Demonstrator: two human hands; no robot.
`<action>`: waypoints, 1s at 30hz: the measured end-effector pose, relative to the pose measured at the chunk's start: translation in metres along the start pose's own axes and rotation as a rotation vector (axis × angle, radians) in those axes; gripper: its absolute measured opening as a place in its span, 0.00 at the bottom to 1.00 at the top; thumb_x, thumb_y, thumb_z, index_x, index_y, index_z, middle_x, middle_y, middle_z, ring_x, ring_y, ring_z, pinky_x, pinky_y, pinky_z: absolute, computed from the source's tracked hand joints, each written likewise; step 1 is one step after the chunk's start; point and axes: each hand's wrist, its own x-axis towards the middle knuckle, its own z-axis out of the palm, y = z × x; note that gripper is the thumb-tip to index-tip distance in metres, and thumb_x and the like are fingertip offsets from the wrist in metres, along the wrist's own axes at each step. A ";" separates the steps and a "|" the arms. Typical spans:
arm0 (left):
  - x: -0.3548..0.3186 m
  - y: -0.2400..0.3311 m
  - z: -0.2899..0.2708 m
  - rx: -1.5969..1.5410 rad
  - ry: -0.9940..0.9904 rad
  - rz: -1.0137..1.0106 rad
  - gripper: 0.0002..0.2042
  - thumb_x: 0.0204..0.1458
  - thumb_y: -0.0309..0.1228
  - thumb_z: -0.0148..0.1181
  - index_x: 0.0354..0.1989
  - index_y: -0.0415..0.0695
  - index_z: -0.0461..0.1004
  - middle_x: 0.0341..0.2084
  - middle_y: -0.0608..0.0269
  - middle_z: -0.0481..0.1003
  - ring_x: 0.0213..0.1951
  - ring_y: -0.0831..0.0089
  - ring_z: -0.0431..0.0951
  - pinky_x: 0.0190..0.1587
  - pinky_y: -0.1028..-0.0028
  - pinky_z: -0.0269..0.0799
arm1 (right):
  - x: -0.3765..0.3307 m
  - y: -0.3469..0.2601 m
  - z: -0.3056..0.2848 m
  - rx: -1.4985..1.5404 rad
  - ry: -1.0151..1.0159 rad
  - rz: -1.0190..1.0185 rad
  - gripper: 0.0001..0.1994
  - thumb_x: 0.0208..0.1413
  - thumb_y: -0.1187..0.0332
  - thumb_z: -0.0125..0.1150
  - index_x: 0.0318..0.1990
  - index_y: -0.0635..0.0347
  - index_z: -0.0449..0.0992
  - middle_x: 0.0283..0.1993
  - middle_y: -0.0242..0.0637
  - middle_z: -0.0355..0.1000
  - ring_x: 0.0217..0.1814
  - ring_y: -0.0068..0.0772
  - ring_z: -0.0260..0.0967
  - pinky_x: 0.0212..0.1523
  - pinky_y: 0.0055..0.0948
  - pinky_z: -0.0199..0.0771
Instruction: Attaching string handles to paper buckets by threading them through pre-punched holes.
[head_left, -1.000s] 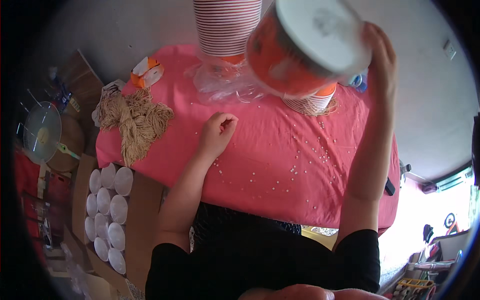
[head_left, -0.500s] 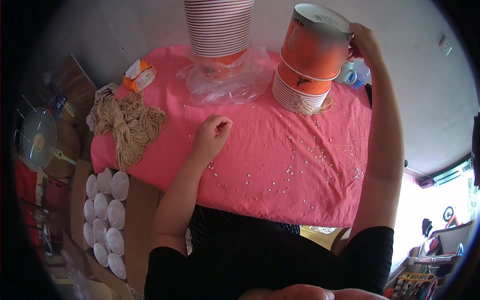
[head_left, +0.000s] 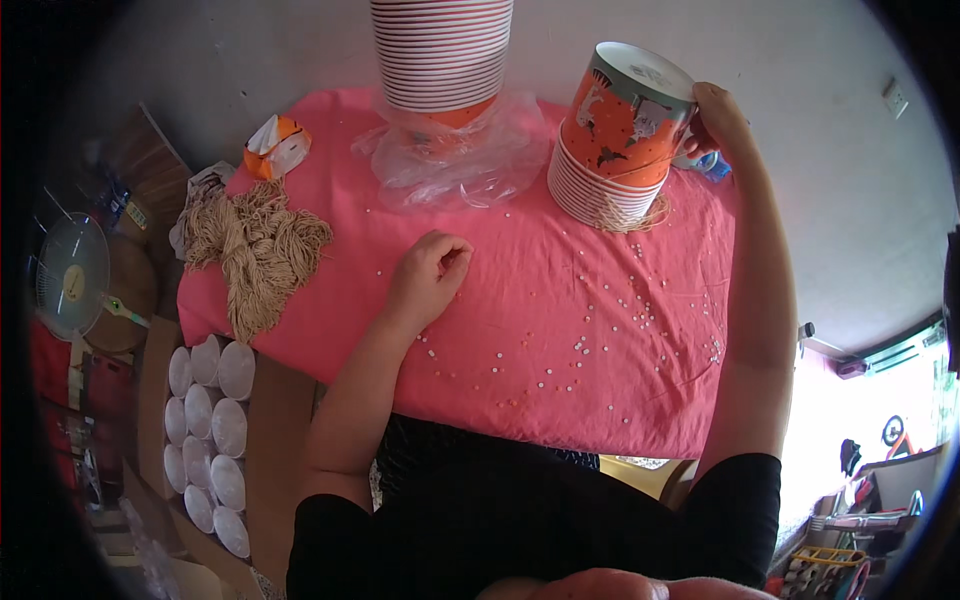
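Buckets, orange and upturned, nested as 1 stack [head_left: 622,135] at the far right of a pink cloth [head_left: 490,320].
The right hand [head_left: 718,125] curls against the base edge of the top bucket; whether it grips, I cannot tell. The left hand [head_left: 432,275] rests loosely closed on the cloth, nothing visible in it. Left of the stack stand 1 taller pile [head_left: 442,60] with clear film [head_left: 455,180] around its foot, then tan yarn [head_left: 258,250].
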 end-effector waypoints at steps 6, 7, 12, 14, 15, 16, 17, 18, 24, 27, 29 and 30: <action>0.000 0.002 0.001 0.011 0.025 0.031 0.04 0.51 0.23 0.59 0.35 0.38 0.74 0.30 0.57 0.74 0.33 0.65 0.77 0.33 0.71 0.72 | -0.008 0.001 0.004 0.025 -0.041 0.041 0.19 0.63 0.56 0.34 0.37 0.64 0.65 0.20 0.44 0.68 0.13 0.38 0.69 0.11 0.36 0.74; 0.000 0.003 0.000 0.021 0.021 0.030 0.04 0.51 0.23 0.59 0.35 0.38 0.74 0.31 0.57 0.75 0.33 0.65 0.77 0.33 0.71 0.72 | -0.009 0.003 0.004 0.025 -0.041 0.043 0.19 0.63 0.56 0.34 0.37 0.64 0.65 0.20 0.44 0.68 0.13 0.38 0.69 0.11 0.36 0.74; 0.000 -0.001 0.000 0.036 0.021 0.059 0.05 0.51 0.23 0.60 0.35 0.38 0.74 0.31 0.57 0.75 0.34 0.64 0.77 0.34 0.70 0.73 | -0.008 0.009 0.005 0.070 -0.023 0.055 0.26 0.63 0.50 0.30 0.36 0.66 0.67 0.20 0.46 0.70 0.13 0.40 0.71 0.13 0.37 0.73; -0.001 -0.002 0.000 0.031 0.027 0.033 0.05 0.51 0.23 0.60 0.35 0.38 0.74 0.32 0.57 0.75 0.34 0.64 0.77 0.34 0.70 0.73 | -0.008 0.012 0.004 0.042 -0.036 0.102 0.29 0.63 0.44 0.30 0.36 0.65 0.67 0.20 0.43 0.69 0.13 0.38 0.70 0.14 0.36 0.74; -0.001 -0.003 -0.001 0.032 0.027 0.033 0.05 0.51 0.23 0.60 0.35 0.38 0.74 0.32 0.57 0.75 0.34 0.64 0.77 0.34 0.70 0.73 | -0.008 0.014 0.004 0.012 -0.051 0.149 0.32 0.62 0.38 0.30 0.36 0.63 0.68 0.20 0.41 0.68 0.14 0.36 0.69 0.15 0.34 0.74; -0.002 -0.003 -0.002 0.038 0.045 0.033 0.05 0.51 0.23 0.60 0.36 0.38 0.74 0.32 0.56 0.75 0.34 0.64 0.77 0.35 0.70 0.73 | -0.007 0.021 0.007 0.013 -0.052 0.149 0.32 0.62 0.38 0.30 0.36 0.63 0.68 0.20 0.41 0.68 0.14 0.36 0.69 0.15 0.34 0.74; -0.002 -0.003 -0.001 0.039 0.060 0.036 0.05 0.51 0.23 0.60 0.36 0.39 0.74 0.32 0.56 0.75 0.34 0.64 0.78 0.35 0.70 0.73 | -0.006 0.035 0.008 0.164 -0.054 0.149 0.35 0.60 0.34 0.30 0.37 0.61 0.68 0.20 0.38 0.67 0.14 0.34 0.68 0.17 0.33 0.75; -0.003 -0.002 -0.002 0.040 0.060 0.035 0.05 0.51 0.23 0.60 0.36 0.39 0.74 0.32 0.56 0.75 0.34 0.64 0.78 0.35 0.70 0.73 | -0.003 0.052 0.011 0.319 -0.062 0.148 0.37 0.58 0.29 0.30 0.38 0.60 0.69 0.20 0.35 0.65 0.15 0.32 0.67 0.18 0.32 0.75; 0.001 -0.002 -0.001 0.041 0.018 0.019 0.05 0.52 0.23 0.60 0.36 0.39 0.74 0.32 0.57 0.76 0.35 0.63 0.78 0.36 0.70 0.73 | 0.006 0.156 0.014 0.238 -0.245 0.318 0.10 0.55 0.65 0.59 0.36 0.60 0.68 0.26 0.36 0.63 0.21 0.37 0.73 0.21 0.38 0.81; -0.001 -0.004 -0.004 0.040 0.035 0.059 0.05 0.52 0.23 0.60 0.36 0.39 0.74 0.32 0.57 0.75 0.36 0.62 0.78 0.37 0.69 0.73 | 0.005 0.163 0.013 -0.042 -0.144 0.243 0.11 0.52 0.70 0.56 0.42 0.65 0.71 0.30 0.40 0.69 0.23 0.39 0.75 0.20 0.39 0.80; 0.000 -0.001 -0.003 0.035 0.020 0.057 0.05 0.52 0.23 0.60 0.36 0.39 0.74 0.32 0.56 0.75 0.36 0.62 0.78 0.38 0.68 0.73 | 0.010 0.167 -0.003 -0.155 -0.046 0.159 0.15 0.52 0.70 0.55 0.47 0.65 0.72 0.31 0.43 0.72 0.24 0.38 0.75 0.18 0.37 0.78; 0.001 0.001 -0.003 0.032 0.019 0.059 0.05 0.52 0.23 0.60 0.36 0.39 0.74 0.32 0.56 0.75 0.36 0.62 0.78 0.38 0.68 0.73 | 0.016 0.163 -0.009 -0.153 0.005 0.115 0.17 0.52 0.70 0.55 0.50 0.65 0.72 0.32 0.44 0.74 0.25 0.36 0.75 0.17 0.36 0.76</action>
